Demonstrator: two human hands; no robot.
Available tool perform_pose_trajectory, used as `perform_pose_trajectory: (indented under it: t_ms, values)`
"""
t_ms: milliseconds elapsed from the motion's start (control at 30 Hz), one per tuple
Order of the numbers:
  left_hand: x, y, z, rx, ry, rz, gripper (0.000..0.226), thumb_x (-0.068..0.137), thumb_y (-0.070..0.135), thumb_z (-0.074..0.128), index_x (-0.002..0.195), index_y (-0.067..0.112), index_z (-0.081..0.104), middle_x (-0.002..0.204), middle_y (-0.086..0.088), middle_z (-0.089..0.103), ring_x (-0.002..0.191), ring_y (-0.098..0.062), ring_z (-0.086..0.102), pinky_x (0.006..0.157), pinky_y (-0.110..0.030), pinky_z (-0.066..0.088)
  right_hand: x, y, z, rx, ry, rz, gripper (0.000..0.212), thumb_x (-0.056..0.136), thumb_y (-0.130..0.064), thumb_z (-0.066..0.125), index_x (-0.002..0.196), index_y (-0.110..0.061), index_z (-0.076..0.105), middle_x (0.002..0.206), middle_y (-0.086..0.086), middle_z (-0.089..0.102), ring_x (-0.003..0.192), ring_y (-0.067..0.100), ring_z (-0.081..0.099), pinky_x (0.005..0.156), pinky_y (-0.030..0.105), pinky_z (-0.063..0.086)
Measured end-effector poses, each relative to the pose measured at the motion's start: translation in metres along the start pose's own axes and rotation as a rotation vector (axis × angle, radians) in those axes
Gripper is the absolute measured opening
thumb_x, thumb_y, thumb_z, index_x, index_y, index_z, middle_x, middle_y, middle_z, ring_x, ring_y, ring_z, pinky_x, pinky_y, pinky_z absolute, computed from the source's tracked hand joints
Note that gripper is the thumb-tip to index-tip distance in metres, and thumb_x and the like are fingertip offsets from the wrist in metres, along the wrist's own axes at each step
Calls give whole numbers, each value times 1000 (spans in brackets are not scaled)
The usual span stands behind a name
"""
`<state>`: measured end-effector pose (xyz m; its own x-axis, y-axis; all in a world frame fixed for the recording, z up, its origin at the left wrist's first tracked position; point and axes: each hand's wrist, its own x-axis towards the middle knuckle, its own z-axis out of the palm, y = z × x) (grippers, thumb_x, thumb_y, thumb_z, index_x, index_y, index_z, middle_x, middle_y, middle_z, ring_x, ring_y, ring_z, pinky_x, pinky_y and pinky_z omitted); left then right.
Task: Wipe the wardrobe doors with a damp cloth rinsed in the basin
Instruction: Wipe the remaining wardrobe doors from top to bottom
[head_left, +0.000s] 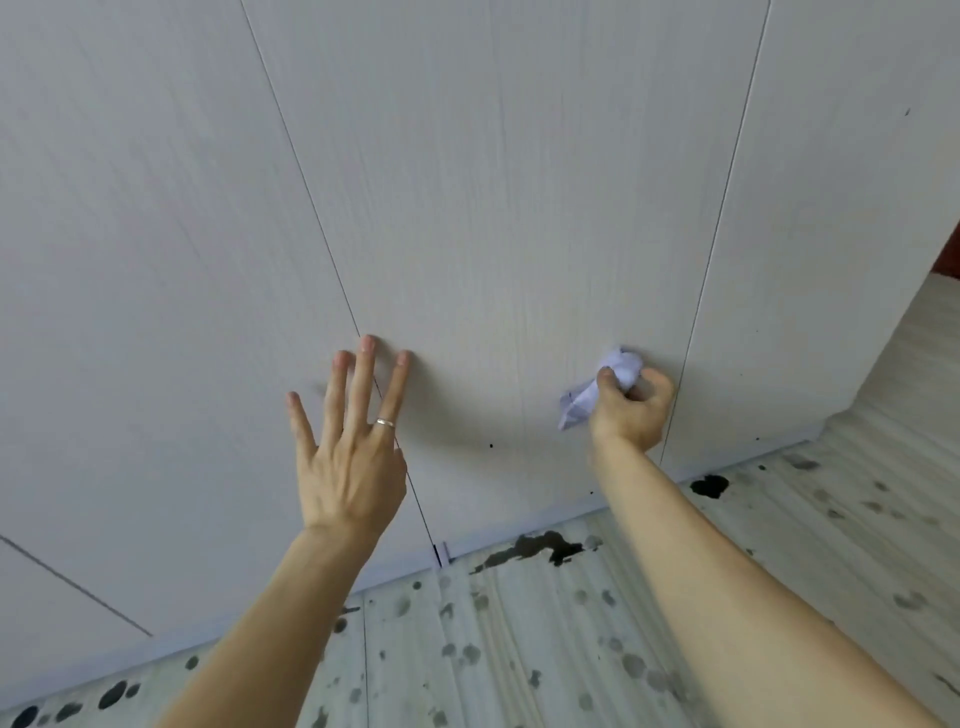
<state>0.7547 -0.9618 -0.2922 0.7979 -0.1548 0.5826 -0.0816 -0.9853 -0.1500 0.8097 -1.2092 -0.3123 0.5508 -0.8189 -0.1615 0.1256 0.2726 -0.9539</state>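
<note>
Right hand (631, 410) clenched round a bunched pale cloth (602, 387), pressing it low on the middle wardrobe door (493, 208), near its right seam. Left hand (353, 447) spread, fingertips on the left seam. Spotted floor (571, 649) just below

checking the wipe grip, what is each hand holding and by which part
The right hand grips the crumpled cloth by its bunched middle, one end hanging loose. The left hand holds nothing; fingertips touch the wardrobe doors.
</note>
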Motion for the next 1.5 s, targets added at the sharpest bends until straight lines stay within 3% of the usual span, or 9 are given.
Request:
perform_pose_trajectory:
  t_ms: [267, 467, 667, 833, 933, 1000, 1100, 1233, 1500]
  values:
    - [-47, 6, 32, -201, -131, -275, 121, 79, 17, 78, 158, 38, -12, 165, 2, -27, 154, -24, -15, 119, -62, -1, -13, 34, 0, 33, -36, 75, 25, 88, -10, 70, 103, -29, 64, 101, -7, 68, 88, 10, 63, 74, 19, 47]
    - [-51, 24, 58, -327, -110, -453, 117, 83, 16, 74, 158, 40, -13, 162, 4, -34, 152, -23, -25, 120, -64, 0, -27, 49, 4, -77, -212, -327, 45, 79, 6, 64, 85, -38, 69, 111, 9, 65, 93, 15, 68, 90, 31, 55]
    - [-59, 37, 76, -417, -100, -509, 117, 83, 13, 71, 157, 41, -15, 161, 4, -35, 151, -22, -26, 119, -68, 3, -49, 42, 8, -175, -427, -706, 48, 79, 7, 67, 104, -34, 67, 99, -3, 61, 79, 13, 60, 74, 15, 46]
    - [-60, 35, 89, -382, -86, -491, 122, 79, 9, 74, 157, 39, -16, 162, 1, -33, 153, -26, -22, 117, -71, 6, -53, 77, 14, -350, -591, -1100, 26, 77, 13, 66, 87, -10, 75, 95, 6, 63, 79, 24, 61, 67, 20, 46]
    - [-64, 31, 91, -359, -104, -482, 123, 79, 11, 77, 157, 39, -15, 161, 2, -35, 153, -26, -22, 116, -72, 6, -44, 129, -12, -705, -858, -974, 30, 76, 14, 65, 87, -12, 76, 98, 2, 62, 88, 24, 63, 76, 14, 42]
    - [-66, 28, 90, -354, -103, -461, 124, 79, 10, 77, 158, 39, -14, 162, 3, -34, 152, -23, -24, 116, -72, 4, -37, 145, -29, -806, -816, -697, 31, 75, 14, 62, 83, -12, 76, 95, 0, 61, 91, 27, 63, 75, 5, 36]
    - [-68, 21, 90, -332, -101, -416, 126, 77, 7, 78, 157, 40, -14, 164, 3, -29, 153, -22, -21, 116, -72, 3, -32, 138, -27, -685, -709, -638, 32, 67, 17, 62, 71, -11, 76, 88, -2, 63, 84, 18, 64, 73, 5, 39]
    - [-74, 18, 96, -310, -74, -401, 130, 72, 4, 79, 158, 38, -11, 165, 1, -26, 154, -24, -18, 115, -73, 6, -37, 100, -18, -494, -649, -749, 34, 69, 16, 66, 76, -14, 78, 95, -2, 63, 87, 7, 63, 75, 19, 49]
    - [-70, 27, 107, -324, -39, -426, 129, 71, 6, 82, 160, 31, -9, 164, -3, -29, 153, -28, -20, 115, -72, 6, -36, 80, 9, -327, -517, -1169, 26, 78, 17, 66, 78, -8, 75, 101, -4, 52, 81, 27, 55, 64, 34, 47]
